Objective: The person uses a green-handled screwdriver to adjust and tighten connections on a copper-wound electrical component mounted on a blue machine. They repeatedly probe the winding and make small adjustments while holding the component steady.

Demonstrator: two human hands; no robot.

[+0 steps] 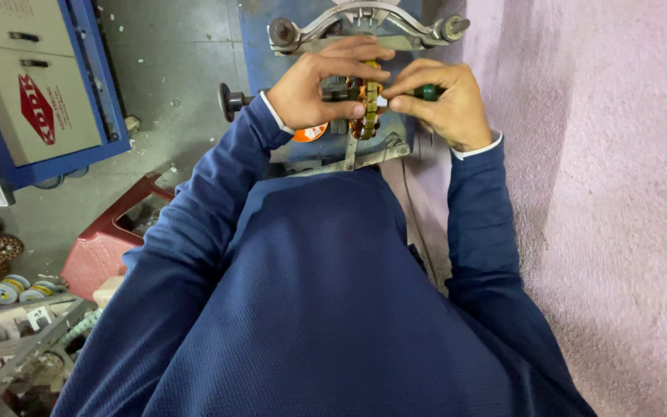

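Blue machine stand (260,46) with grey clamp bracket (364,23), carrying wound stator core (368,108) at chest height. Left hand (310,89) closed around core's side, steadying it against bracket. Right hand (445,104) pinched shut on green-handled tool (428,92), tip pressed toward copper windings.

Single head view, steeply downward, close over chest and blue machine (272,46)
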